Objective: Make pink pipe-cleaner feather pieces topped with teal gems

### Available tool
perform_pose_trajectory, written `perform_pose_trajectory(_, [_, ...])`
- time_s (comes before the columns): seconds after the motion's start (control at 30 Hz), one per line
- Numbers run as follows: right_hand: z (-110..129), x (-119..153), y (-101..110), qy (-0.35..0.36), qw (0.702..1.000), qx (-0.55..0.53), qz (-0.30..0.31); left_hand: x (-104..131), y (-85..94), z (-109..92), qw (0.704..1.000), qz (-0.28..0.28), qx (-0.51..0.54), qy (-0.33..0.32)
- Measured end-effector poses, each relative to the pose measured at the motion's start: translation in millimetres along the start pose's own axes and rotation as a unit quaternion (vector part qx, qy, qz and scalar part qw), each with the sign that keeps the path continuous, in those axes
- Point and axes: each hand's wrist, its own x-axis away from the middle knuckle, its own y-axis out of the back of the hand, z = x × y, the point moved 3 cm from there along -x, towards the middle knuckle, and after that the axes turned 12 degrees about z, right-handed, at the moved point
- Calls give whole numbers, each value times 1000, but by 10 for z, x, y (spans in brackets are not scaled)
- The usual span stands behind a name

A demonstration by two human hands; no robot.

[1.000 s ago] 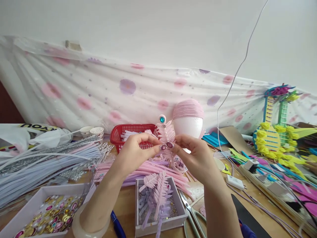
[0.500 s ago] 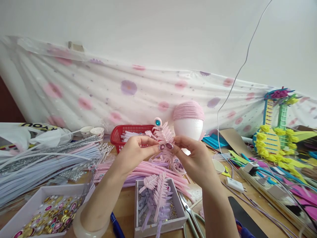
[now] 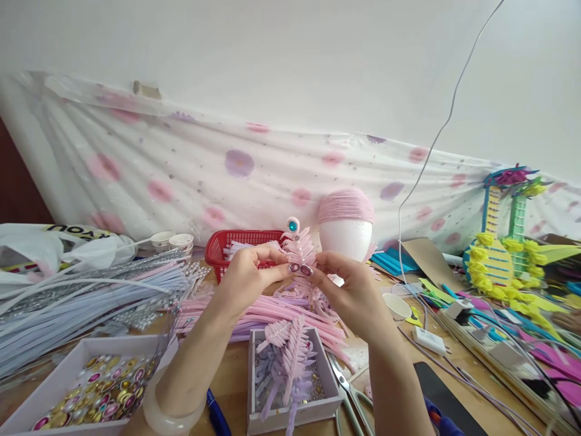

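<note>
A pink leaf-shaped piece [image 3: 300, 243], with fringed edges, a line of small beads and a teal gem in a pink ring at its top, stands upright between my hands. My left hand [image 3: 249, 274] pinches its left side between thumb and fingers. From the right, my right hand [image 3: 345, 280] pinches it too, the two thumb tips nearly touching over its middle. Behind it are a red basket [image 3: 218, 249] and a white foam head form [image 3: 345, 236] wrapped on top with pink yarn. Similar pink and lilac pieces [image 3: 293, 357] lie on a grey-white box below.
Pink strips [image 3: 263, 312] lie under my hands. At left are silvery-blue strips [image 3: 104, 303] and a tray of gems [image 3: 91, 345]. Scissors [image 3: 348, 387], a blue pen [image 3: 218, 415], a white cup [image 3: 396, 306], a black phone-like slab [image 3: 447, 399], cables and yellow-flowered instruments [image 3: 492, 260] are around.
The view has shifted slightly. My hands keep their pinch on the pink piece, which leans a little differently. Nothing has been let go or taken.
</note>
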Motion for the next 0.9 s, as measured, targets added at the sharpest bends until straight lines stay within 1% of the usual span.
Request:
perform_pose_trajectory(0.07, [-25,-6,-7,-4,999,-40,5,-14,-73,49,996,-18,90,8])
perform_pose_trajectory(0.13, [-61,-15,-15,-2,996,-86,10,-26,-144,97,987,-37,157,9])
perform_pose_trajectory(0.2, [-98,-26,-16,6,992,-122,8,-35,-191,132,979,-43,200,11])
perform_pose_trajectory(0.23, [-114,-29,-12,10,991,-131,5,-37,-199,138,978,-38,205,14])
perform_pose_trajectory(0.3, [-132,-27,2,14,992,-126,1,-31,-176,118,985,-22,168,19])
perform_pose_trajectory(0.4, [-116,-6,24,12,996,-90,13,-4,-67,27,999,11,25,17])
perform_pose_trajectory(0.47, [-84,9,28,12,997,-65,31,19,13,-35,996,43,-74,14])
perform_pose_trajectory(0.53, [-53,16,20,10,998,-44,49,39,78,-63,987,77,-140,27])
perform_pose_trajectory(0.6, [-32,13,2,8,998,-27,64,47,120,-71,978,101,-178,35])
perform_pose_trajectory(0.67, [-21,5,-17,6,997,-20,69,43,135,-67,975,110,-189,30])
perform_pose_trajectory(0.73, [-22,-2,-31,6,997,-21,67,29,127,-51,983,105,-149,26])
perform_pose_trajectory(0.83, [-41,-5,-40,6,998,-38,54,5,86,-9,996,81,-8,33])
perform_pose_trajectory(0.9, [-66,-11,-53,11,997,-64,51,-9,49,21,993,66,86,45])
